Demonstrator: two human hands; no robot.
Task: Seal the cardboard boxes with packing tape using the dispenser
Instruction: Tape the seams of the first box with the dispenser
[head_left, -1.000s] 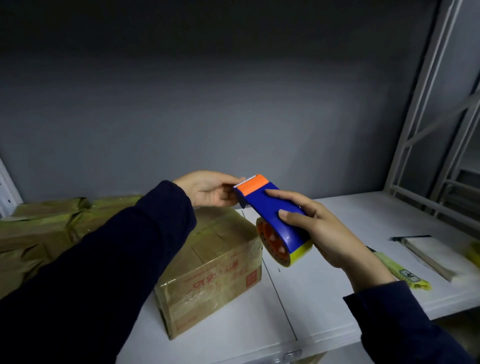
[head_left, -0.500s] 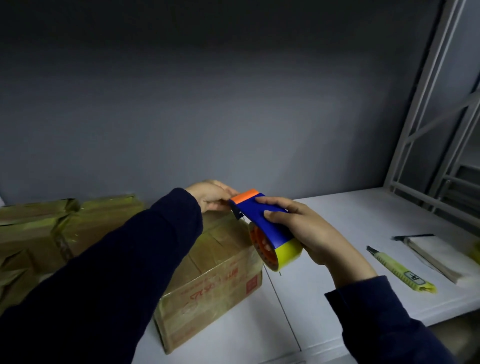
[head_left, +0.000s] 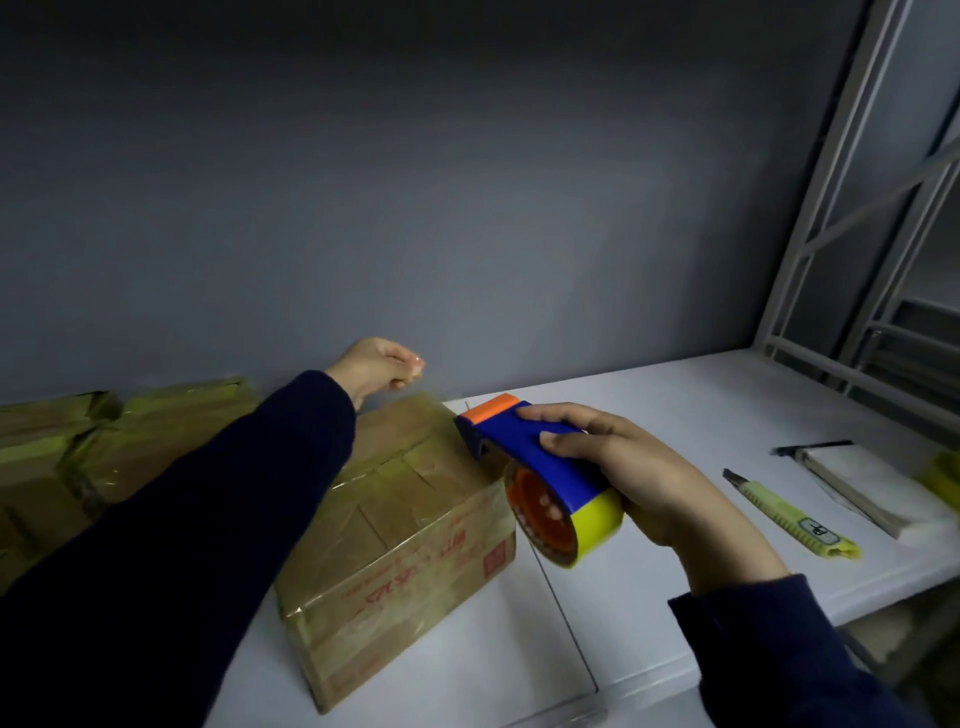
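Observation:
A brown cardboard box (head_left: 405, 540) with red print sits on the white shelf (head_left: 649, 597), its top covered in clear tape. My right hand (head_left: 628, 478) grips the blue tape dispenser (head_left: 535, 457), which has an orange tip and a yellow tape roll, just right of the box's far right corner. My left hand (head_left: 382, 366) hovers above the box's far edge, fingers pinched together on the end of a faint clear tape strip that runs back toward the dispenser.
Several taped cardboard boxes (head_left: 104, 441) stand at the left against the grey wall. A yellow-green utility knife (head_left: 789, 519) lies on the shelf to the right, beside a white flat pad (head_left: 872, 488). A white metal rack frame (head_left: 857, 260) rises at far right.
My left hand has pulled away from the dispenser's tip to the far left, drawing tape out. My right hand has lowered the dispenser toward the box's right corner.

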